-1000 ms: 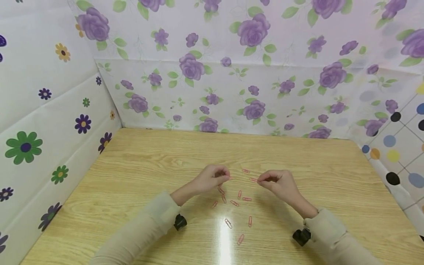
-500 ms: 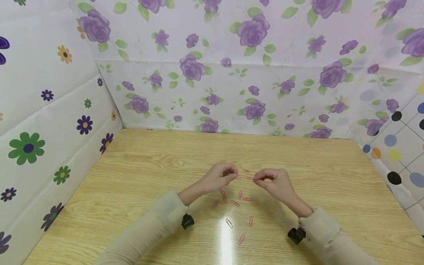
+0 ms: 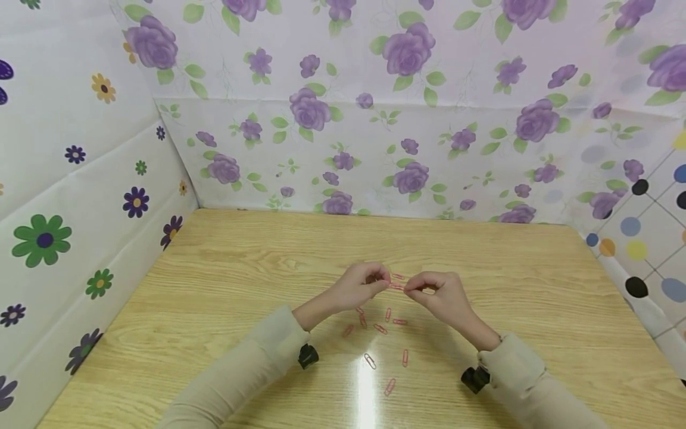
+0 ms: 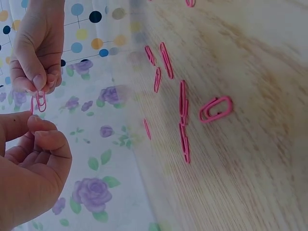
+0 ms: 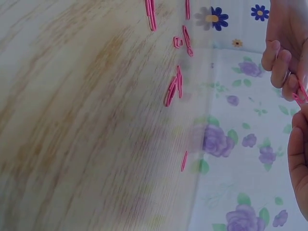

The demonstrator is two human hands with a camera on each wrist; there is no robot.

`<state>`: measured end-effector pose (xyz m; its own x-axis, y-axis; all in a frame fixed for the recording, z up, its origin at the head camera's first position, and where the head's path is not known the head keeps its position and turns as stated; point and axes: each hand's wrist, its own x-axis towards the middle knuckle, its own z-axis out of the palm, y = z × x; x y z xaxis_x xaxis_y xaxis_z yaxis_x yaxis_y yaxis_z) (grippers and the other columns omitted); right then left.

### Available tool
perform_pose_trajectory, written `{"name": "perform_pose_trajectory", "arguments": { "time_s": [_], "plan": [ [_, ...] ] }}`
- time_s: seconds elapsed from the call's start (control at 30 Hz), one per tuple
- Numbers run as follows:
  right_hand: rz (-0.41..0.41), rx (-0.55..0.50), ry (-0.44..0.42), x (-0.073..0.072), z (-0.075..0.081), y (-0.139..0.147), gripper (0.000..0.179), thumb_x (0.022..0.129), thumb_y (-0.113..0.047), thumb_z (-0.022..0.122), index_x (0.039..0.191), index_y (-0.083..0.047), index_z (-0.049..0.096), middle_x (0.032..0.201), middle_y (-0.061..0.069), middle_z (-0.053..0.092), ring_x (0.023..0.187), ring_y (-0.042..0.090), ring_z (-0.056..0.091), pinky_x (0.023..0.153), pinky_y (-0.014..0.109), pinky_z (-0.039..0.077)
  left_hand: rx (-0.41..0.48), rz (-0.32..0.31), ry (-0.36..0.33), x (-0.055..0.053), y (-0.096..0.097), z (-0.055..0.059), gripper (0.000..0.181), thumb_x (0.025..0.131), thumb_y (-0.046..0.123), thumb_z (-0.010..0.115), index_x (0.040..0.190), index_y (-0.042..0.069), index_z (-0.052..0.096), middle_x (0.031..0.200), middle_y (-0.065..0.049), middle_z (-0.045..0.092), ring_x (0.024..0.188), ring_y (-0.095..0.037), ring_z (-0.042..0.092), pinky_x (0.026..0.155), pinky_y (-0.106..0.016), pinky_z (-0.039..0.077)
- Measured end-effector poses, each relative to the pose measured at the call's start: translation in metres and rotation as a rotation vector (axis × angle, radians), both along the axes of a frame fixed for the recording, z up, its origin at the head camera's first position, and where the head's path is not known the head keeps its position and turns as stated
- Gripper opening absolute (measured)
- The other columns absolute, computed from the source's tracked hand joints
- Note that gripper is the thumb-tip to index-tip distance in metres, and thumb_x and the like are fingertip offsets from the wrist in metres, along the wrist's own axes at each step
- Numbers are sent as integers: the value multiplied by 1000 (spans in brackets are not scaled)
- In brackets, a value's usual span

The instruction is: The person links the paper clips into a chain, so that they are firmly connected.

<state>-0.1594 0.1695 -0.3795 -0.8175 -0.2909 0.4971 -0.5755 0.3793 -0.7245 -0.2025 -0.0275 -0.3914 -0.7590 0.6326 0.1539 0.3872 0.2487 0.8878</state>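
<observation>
Over the table, my left hand (image 3: 361,287) pinches a pink paper clip (image 4: 32,104) between thumb and fingertips. Facing it from the right, my right hand (image 3: 442,299) pinches another pink paper clip (image 4: 42,102) by its end. The two clips meet in the small gap between the hands; whether they are hooked together is too small to tell. In the right wrist view, the left hand (image 5: 284,60) is at the upper right and the right hand (image 5: 299,159) is partly cut off at the edge.
Several loose pink paper clips lie on the wooden table (image 3: 257,250) below the hands, among them one clip (image 3: 370,361) near the front and one clip (image 3: 398,276) behind the hands. Flowered sheets (image 3: 364,149) rise behind the table and at its sides.
Both hands have moved toward each other, the left to the right and the right to the left. The two held clips, apart at first, now meet. The loose clips stay put.
</observation>
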Motion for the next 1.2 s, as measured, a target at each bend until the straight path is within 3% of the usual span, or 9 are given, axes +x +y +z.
{"name": "perform_pose_trajectory", "arguments": {
  "time_s": [0.27, 0.67, 0.87, 1.1, 1.2],
  "plan": [
    [4, -1, 8, 0, 0, -1, 13, 71, 15, 67, 71, 2, 69, 72, 9, 67, 68, 14, 64, 64, 27, 52, -42, 18, 42, -1, 2, 0, 8, 92, 5, 52, 87, 3, 59, 74, 1, 52, 63, -9, 44, 55, -20, 37],
    [23, -14, 36, 3, 1, -1, 19, 70, 18, 66, 70, -1, 69, 72, 10, 67, 67, 15, 64, 61, 28, 52, -61, 5, 78, -2, 3, 0, 8, 91, 2, 53, 87, -2, 58, 76, -6, 54, 65, -14, 43, 57, -20, 34],
    [52, -25, 52, 3, -1, 2, 19, 71, 18, 65, 72, 0, 69, 74, 13, 67, 69, 17, 64, 62, 32, 53, -87, 20, 133, -2, -1, 0, 8, 90, 1, 54, 83, 0, 59, 73, -4, 54, 64, -9, 43, 58, -19, 36],
    [49, -5, 28, 1, -3, 8, 14, 74, 15, 65, 75, 1, 68, 75, 15, 66, 68, 22, 63, 62, 25, 51, -60, 9, 117, 21, -8, 35, 9, 88, -7, 52, 80, -4, 57, 72, -14, 54, 64, -16, 43, 57, -19, 34],
    [36, 48, 21, -5, -14, 11, 14, 75, 13, 66, 79, -1, 68, 77, 14, 66, 65, 18, 62, 57, 27, 50, -48, -1, 112, 21, -8, 36, 10, 88, -7, 51, 81, -4, 56, 73, -15, 54, 65, -16, 43, 57, -18, 35]
  ]
}}
